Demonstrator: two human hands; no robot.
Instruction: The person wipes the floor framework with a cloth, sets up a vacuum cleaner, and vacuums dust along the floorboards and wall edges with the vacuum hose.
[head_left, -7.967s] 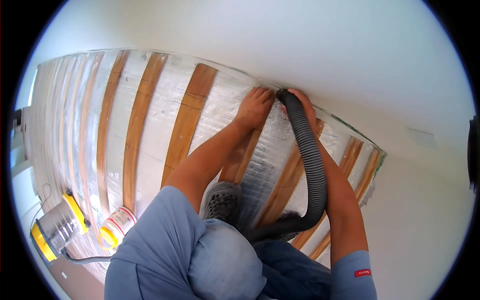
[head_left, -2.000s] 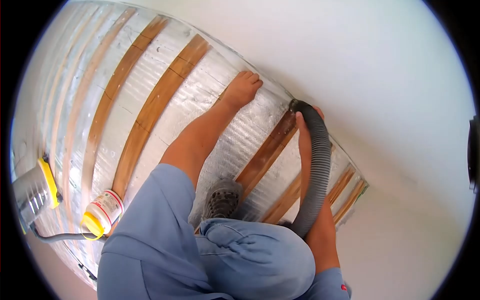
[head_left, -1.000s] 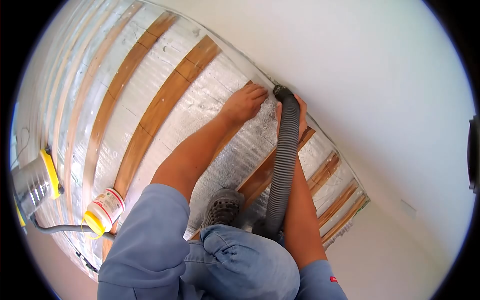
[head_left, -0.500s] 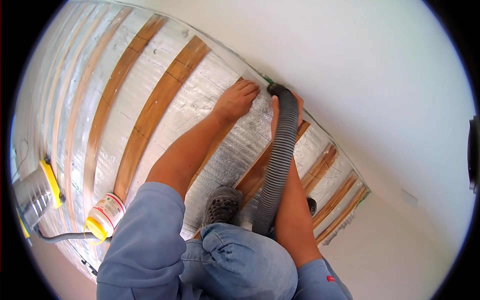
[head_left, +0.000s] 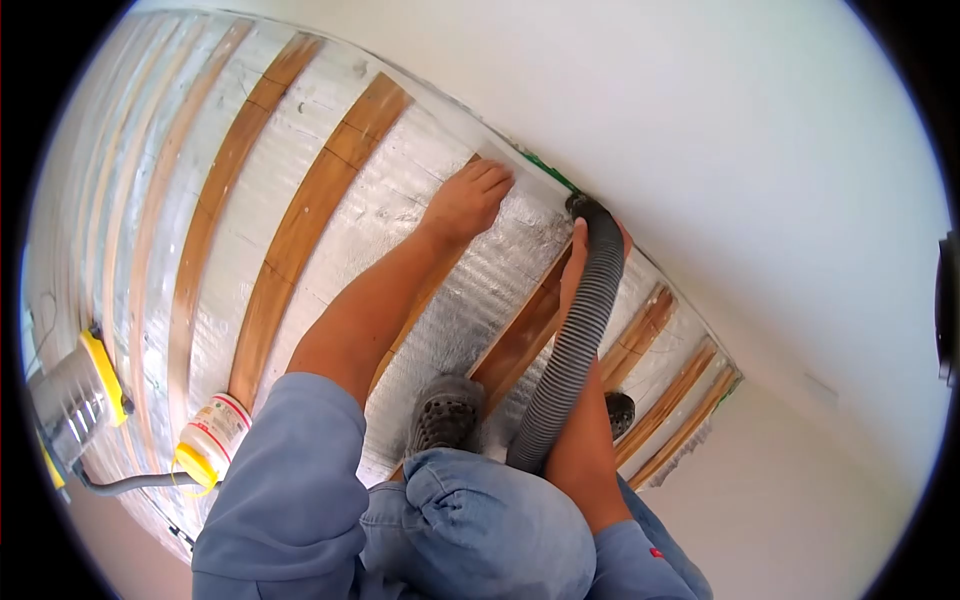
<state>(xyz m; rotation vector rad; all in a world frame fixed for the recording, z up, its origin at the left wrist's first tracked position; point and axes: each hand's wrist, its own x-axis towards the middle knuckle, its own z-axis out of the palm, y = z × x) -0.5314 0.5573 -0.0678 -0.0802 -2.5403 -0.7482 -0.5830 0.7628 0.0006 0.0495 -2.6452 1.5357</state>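
My right hand is wrapped round the upper end of a ribbed dark grey hose. The hose's black tip touches the seam between the silvery foil floor covering and the white wall. To the left, my left hand rests with curled fingers at the top of a wooden batten, close to the wall edge. Whether its fingers pinch anything is too small to make out. A green strip shows along the seam between my hands.
At the lower left stand a white tub with a yellow lid and a clear canister with yellow trim. A thinner hose runs beside them. More wooden battens cross the foil. My grey shoe is on the foil.
My right hand and the hose tip have moved right and slightly down along the wall seam, uncovering more of the green strip. My left hand has shifted slightly left.
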